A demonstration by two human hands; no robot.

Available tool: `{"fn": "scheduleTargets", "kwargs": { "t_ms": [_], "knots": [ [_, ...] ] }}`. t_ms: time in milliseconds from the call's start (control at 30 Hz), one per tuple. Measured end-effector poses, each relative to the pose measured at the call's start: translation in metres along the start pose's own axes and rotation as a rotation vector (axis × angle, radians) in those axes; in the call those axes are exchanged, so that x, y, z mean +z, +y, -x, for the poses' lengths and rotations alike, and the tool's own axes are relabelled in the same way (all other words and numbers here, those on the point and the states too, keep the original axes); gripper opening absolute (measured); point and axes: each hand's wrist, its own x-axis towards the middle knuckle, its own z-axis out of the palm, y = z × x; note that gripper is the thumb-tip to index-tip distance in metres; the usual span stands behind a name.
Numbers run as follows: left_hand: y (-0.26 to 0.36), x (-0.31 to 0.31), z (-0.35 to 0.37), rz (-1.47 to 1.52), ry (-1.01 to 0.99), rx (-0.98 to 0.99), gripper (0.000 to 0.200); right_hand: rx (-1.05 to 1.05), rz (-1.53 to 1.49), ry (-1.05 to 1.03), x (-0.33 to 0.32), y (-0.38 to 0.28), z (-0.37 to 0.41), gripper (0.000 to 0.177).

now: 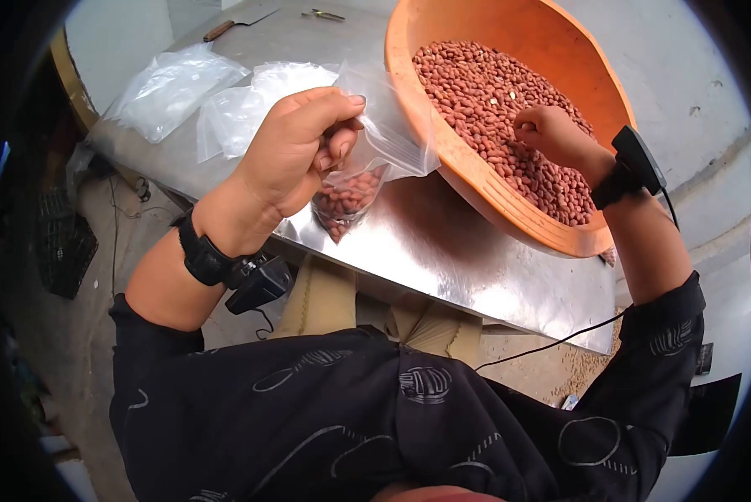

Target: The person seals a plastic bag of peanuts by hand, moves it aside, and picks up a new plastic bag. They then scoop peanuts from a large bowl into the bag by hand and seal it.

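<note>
A shiny flat metal table (442, 251) stands over a dusty floor, and on it rests a wide round orange plastic basin (484, 188), which seems tilted toward the person; all places below are given from this basin.

The left hand (296, 151) is closed, with thumb and fingers pinching the upper edge of a small clear plastic bag (392, 138); the hand is just left of the basin's rim and does not touch it. The bag hangs with its long axis nearly upright; its loose mouth is on top and flares toward the rim, very near or touching, I cannot tell which; its lower part, below and left of the rim, holds a small heap of red-brown peanuts (346, 199).

The right hand (551, 134) is inside the basin, palm down, fingers curled into the loose red-brown peanuts (476, 92) that fill it; whether it grips some of them I cannot tell. So the right hand is the nearer one to the basin's peanuts, and the bag's mouth lies to its left, across the rim.

Each wrist carries a black strapped device (254, 284) with a thin cable. Farther left of the basin lie heaps of empty clear plastic bags (175, 88); beyond these, to the far left of the basin, are a wooden-handled knife (233, 25) and a small metal tool (323, 14).
</note>
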Motion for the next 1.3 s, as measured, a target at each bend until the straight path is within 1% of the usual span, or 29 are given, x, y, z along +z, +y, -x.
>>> {"fn": "scheduleTargets", "kwargs": {
  "t_ms": [100, 133, 200, 267, 367, 433, 467, 567, 600, 700, 800, 900, 967, 1033, 1133, 1167, 1233, 1300],
  "knots": [
    [-0.002, -0.005, -0.002, 0.073, -0.032, 0.010, 0.020, 0.215, -0.438, -0.065, -0.016, -0.029, -0.013, 0.014],
    [-0.002, -0.005, -0.003, 0.072, -0.032, 0.007, 0.020, 0.225, -0.606, -0.092, -0.024, -0.047, -0.017, 0.018],
    [-0.002, -0.004, -0.003, 0.071, -0.030, 0.003, 0.020, 0.154, -0.879, -0.046, -0.030, -0.073, -0.032, 0.018],
    [-0.001, -0.001, -0.003, 0.082, -0.027, -0.005, 0.020, 0.119, -0.999, -0.027, -0.040, -0.118, -0.041, 0.020],
    [-0.001, 0.002, -0.005, 0.106, -0.026, -0.011, 0.019, -0.042, -0.972, -0.144, -0.037, -0.153, -0.061, 0.020],
    [-0.001, 0.003, -0.006, 0.116, -0.026, -0.014, 0.018, 0.005, -0.928, -0.231, -0.030, -0.172, -0.069, 0.022],
    [0.000, 0.003, -0.006, 0.117, -0.025, -0.016, 0.018, -0.046, -0.904, -0.289, -0.023, -0.169, -0.077, 0.021],
    [0.002, 0.002, -0.005, 0.118, -0.026, -0.011, 0.018, 0.020, -0.718, -0.279, -0.014, -0.181, -0.080, 0.021],
    [0.002, 0.003, -0.005, 0.119, -0.027, -0.011, 0.018, 0.007, -0.700, -0.332, -0.013, -0.181, -0.085, 0.024],
    [0.002, 0.002, -0.005, 0.096, -0.018, -0.008, 0.019, -0.040, -0.709, -0.340, -0.017, -0.179, -0.081, 0.025],
    [0.002, 0.000, -0.006, 0.122, -0.038, -0.007, 0.020, -0.093, -0.614, -0.277, -0.030, -0.177, -0.069, 0.025],
    [0.001, -0.001, -0.004, 0.093, -0.022, -0.001, 0.020, -0.091, -0.719, -0.178, -0.042, -0.163, -0.062, 0.024],
    [0.000, -0.003, -0.002, 0.094, -0.024, 0.000, 0.019, 0.039, -0.708, -0.094, -0.067, -0.157, -0.054, 0.015],
    [-0.002, -0.007, -0.001, 0.122, -0.042, -0.001, 0.019, -0.028, -0.486, 0.041, -0.045, -0.084, -0.081, 0.023],
    [-0.001, -0.007, 0.001, 0.123, -0.022, -0.018, 0.019, -0.097, 0.130, 0.149, -0.032, -0.038, -0.083, 0.022],
    [-0.001, -0.007, 0.002, 0.125, -0.017, -0.028, 0.019, -0.171, 0.201, 0.162, -0.021, -0.027, -0.081, 0.025],
    [-0.002, -0.007, 0.001, 0.135, -0.024, -0.025, 0.018, -0.272, 0.234, 0.098, -0.003, -0.026, -0.077, 0.029],
    [-0.001, -0.007, 0.001, 0.141, -0.023, -0.033, 0.018, -0.482, 0.177, 0.125, 0.019, -0.028, -0.078, 0.032]
  ]
}}
